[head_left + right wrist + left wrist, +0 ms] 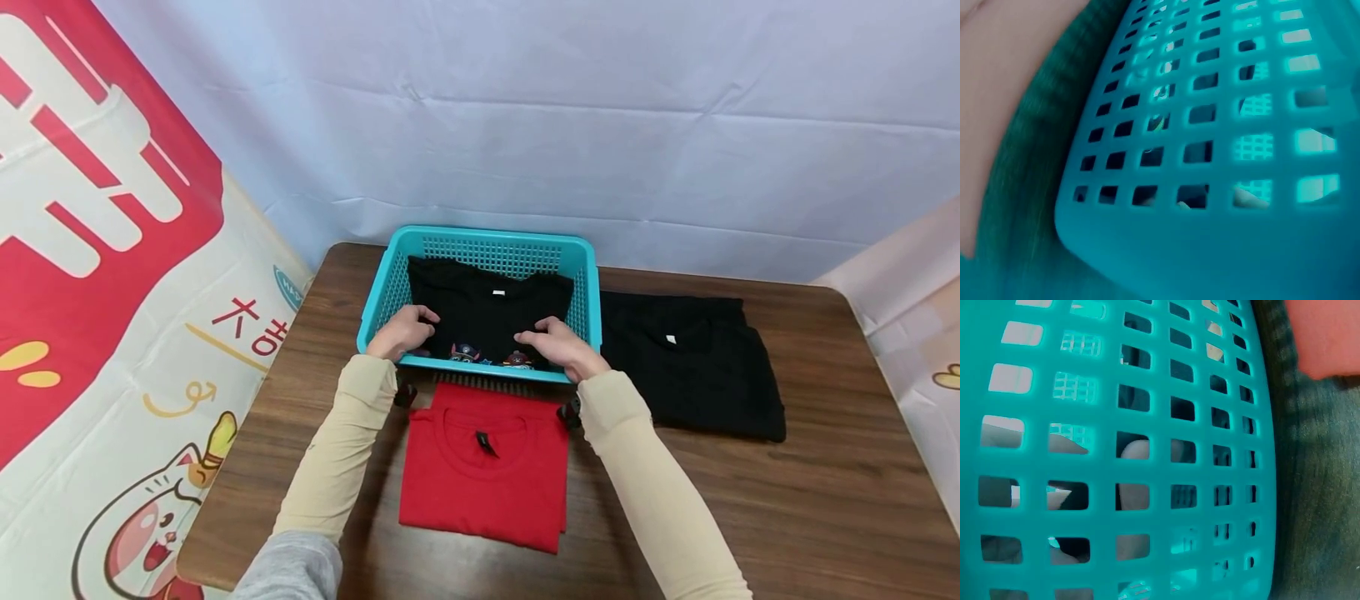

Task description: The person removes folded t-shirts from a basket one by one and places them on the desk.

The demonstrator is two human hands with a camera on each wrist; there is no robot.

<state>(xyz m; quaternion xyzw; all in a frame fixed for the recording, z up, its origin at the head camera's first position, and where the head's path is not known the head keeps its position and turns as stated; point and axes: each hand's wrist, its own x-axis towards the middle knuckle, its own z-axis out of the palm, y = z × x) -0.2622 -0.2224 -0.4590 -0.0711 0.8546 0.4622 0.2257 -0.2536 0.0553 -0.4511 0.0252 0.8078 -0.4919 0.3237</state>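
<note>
A folded black T-shirt (491,308) with a small white neck label and a cartoon print lies in a turquoise plastic basket (495,236). My left hand (407,332) reaches over the basket's near left corner, its loosely bent fingers at the shirt's left side. On the right, my right hand (558,343) extends its fingers over the shirt's right part. Neither hand visibly pinches the cloth. Through the holes of the basket wall (1100,506) in the left wrist view, bits of fingers show. The right wrist view is mostly filled by the basket wall (1222,178).
A folded red T-shirt (483,492) lies in front of the basket, partly under its near edge. To the right, a folded black garment (697,375) lies beside the basket. The brown wooden table (832,467) backs onto a pale cloth curtain (600,125).
</note>
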